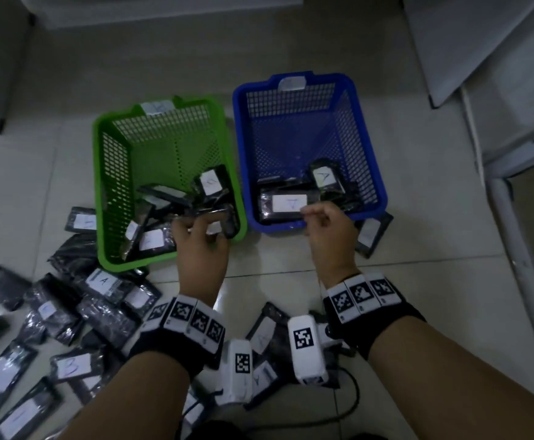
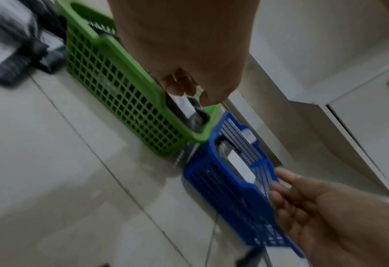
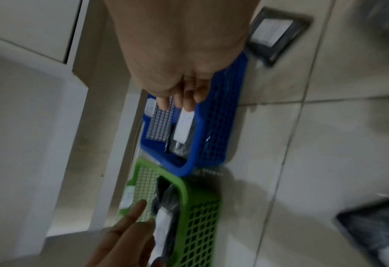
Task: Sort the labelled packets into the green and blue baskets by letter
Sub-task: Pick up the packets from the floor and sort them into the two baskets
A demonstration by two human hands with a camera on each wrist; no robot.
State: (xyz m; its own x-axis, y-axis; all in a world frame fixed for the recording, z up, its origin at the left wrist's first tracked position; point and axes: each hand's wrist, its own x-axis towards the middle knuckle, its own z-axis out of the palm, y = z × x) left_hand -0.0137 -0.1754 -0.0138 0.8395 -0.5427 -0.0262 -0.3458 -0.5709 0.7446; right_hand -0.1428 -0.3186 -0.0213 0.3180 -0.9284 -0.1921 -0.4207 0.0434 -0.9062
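The green basket (image 1: 100, 185) and the blue basket (image 1: 238, 138) stand side by side on the tiled floor, each holding several black packets with white labels. My left hand (image 1: 200, 239) hovers over the green basket's near right corner, fingers spread and holding nothing; the right wrist view shows those fingers (image 3: 129, 231) straight. My right hand (image 1: 322, 223) hangs at the blue basket's near rim with loose fingers, right beside a packet marked A (image 1: 283, 206) lying inside. From the left wrist view, the right hand's palm (image 2: 303, 202) looks bare.
A heap of black labelled packets (image 1: 69, 312) covers the floor at the left. More packets (image 1: 268, 331) lie between my forearms, and one packet (image 1: 372, 233) sits by the blue basket's right corner. White furniture (image 1: 497, 185) stands at the right.
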